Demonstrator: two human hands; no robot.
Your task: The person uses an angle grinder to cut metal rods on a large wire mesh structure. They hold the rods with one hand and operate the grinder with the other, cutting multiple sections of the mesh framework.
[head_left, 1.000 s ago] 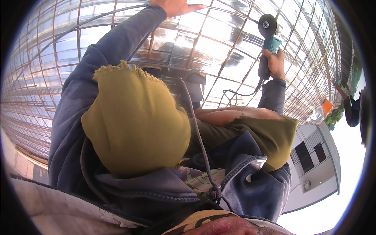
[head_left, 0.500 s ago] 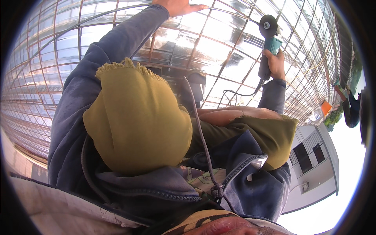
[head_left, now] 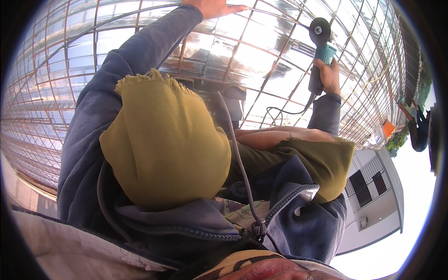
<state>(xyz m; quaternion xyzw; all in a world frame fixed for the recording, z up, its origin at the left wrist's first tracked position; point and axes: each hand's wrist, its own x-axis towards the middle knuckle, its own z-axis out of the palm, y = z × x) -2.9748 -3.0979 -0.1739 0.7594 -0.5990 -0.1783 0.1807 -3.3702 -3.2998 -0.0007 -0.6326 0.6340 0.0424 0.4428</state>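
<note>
My right hand [head_left: 330,78] is wrapped around the dark body of an angle grinder [head_left: 326,52], teal near its head, at the upper right. The grinder's dark round disc [head_left: 319,31] points away from me over a mesh of steel bars [head_left: 268,74]. A dark cord runs from the rear of the tool and curls over the mesh. At the top edge, my left hand [head_left: 210,6] rests by the bars with its thumb stretched out to the right. The picture's edge cuts off its other fingers.
My bent knees, in frayed olive trousers [head_left: 168,140], fill the middle. A shiny reflective surface lies under the bars. At the right are an orange object [head_left: 388,128], a white building [head_left: 373,196] with barred windows and part of a person [head_left: 419,130]. Several bars are bunched near the disc.
Both hands and the grinder stay practically where they were. My near knee has shifted very slightly.
</note>
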